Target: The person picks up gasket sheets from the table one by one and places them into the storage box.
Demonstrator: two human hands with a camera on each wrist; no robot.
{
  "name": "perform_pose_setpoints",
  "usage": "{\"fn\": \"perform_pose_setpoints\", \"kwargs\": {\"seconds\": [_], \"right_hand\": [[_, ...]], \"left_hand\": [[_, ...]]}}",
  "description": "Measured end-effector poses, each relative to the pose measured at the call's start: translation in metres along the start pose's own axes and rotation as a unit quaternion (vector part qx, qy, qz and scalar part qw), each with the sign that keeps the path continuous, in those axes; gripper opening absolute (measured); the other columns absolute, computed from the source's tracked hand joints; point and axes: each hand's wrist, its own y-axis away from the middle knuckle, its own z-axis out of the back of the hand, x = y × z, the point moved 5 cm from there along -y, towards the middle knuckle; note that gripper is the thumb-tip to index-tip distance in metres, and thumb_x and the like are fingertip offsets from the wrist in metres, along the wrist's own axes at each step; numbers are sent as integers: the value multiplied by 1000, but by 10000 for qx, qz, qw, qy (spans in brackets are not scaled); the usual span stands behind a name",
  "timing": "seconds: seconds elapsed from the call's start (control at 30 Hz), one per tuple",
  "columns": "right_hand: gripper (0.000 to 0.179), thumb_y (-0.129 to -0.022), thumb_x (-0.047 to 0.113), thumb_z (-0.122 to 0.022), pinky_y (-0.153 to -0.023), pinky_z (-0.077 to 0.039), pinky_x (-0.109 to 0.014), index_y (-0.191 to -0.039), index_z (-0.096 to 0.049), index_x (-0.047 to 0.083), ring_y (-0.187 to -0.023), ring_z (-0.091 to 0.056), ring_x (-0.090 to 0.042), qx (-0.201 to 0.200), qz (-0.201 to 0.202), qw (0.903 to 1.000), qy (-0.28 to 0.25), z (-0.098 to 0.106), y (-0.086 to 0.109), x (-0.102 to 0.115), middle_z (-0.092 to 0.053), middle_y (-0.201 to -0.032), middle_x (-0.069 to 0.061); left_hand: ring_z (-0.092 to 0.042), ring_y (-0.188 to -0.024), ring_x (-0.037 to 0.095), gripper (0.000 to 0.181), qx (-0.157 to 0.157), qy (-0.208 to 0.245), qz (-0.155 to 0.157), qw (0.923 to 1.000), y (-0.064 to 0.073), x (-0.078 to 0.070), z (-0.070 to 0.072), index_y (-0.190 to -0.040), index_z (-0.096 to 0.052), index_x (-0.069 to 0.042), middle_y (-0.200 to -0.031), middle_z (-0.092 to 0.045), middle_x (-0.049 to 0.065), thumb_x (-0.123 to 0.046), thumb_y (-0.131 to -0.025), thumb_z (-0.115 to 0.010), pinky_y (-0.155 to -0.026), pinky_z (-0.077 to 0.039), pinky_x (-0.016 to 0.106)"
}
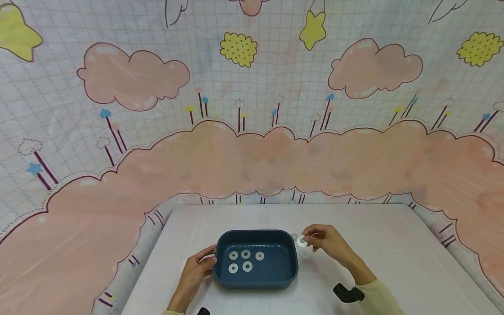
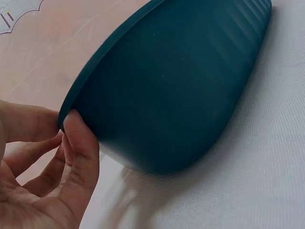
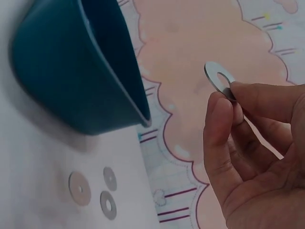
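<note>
A dark blue rectangular bin (image 1: pixel 271 280) stands on the white table, with several flat metal washers (image 1: pixel 247 266) lying on its floor toward the left. My left hand (image 1: pixel 195 267) pinches the bin's left rim between thumb and fingers; the left wrist view shows the rim (image 2: pixel 78 86) in that grip. Just off the bin's right side, my right hand (image 1: pixel 328 243) holds one washer (image 3: pixel 219 80) by its edge between thumb and fingertips, raised above the table. Below it, three more washers (image 3: pixel 108 205) lie on the tabletop beside the bin.
The white tabletop (image 1: pixel 374 245) reaches back to a patterned cloth backdrop (image 1: pixel 275 162) with clouds and stars. A black strap-like piece (image 1: pixel 348 293) sits at the right wrist, next to the pale yellow sleeve (image 1: pixel 379 297).
</note>
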Motion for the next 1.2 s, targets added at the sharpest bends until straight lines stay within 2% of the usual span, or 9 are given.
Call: {"fn": "perform_pose_setpoints", "kwargs": {"seconds": [0.23,0.43,0.6,0.8,1.2], "right_hand": [[26,-92,19,-67,-67,-57,-29,-109,-66,-2,-77,-65,-14,212,-10,9989,-422,-11,-11,9,-66,-100,-23],[26,-91,18,-68,-69,-58,-31,-109,-67,-1,-81,-65,-19,184,-260,9969,-713,-20,-17,14,-66,-96,-11],[26,-92,16,-68,-72,-58,-32,-110,-67,-2,-84,-65,-24,233,-383,9961,-764,-28,-22,18,-65,-96,-9],[28,-92,14,-67,-74,-59,-34,-115,-66,-2,-78,-65,-19,315,-596,9943,-823,-41,-29,23,-65,-92,-11],[19,-90,6,-66,-68,-59,-29,-106,-67,-3,-74,-67,-16,429,-1006,9896,-938,-68,-39,13,-64,-86,-8]], "left_hand": [[-64,-92,19,44,19,-2,-38,10000,0,-1,0,-137,-55,-2,-127,-58,17,-4,-93,-60,-71,-55,28],[-63,-93,19,44,27,-9,-14,10000,1,0,0,-138,-55,-2,-128,-57,17,-5,-94,-60,-71,-55,28],[-63,-94,19,44,22,-16,-35,10000,3,0,0,-138,-55,-2,-128,-57,18,-5,-94,-60,-72,-55,28],[-63,-95,20,44,14,-73,-44,10000,3,0,0,-138,-55,-2,-129,-58,18,-5,-94,-60,-72,-55,28],[-63,-94,19,45,88,3,-62,9999,4,-1,2,-139,-54,-1,-130,-57,19,-4,-94,-59,-72,-55,29]]}}
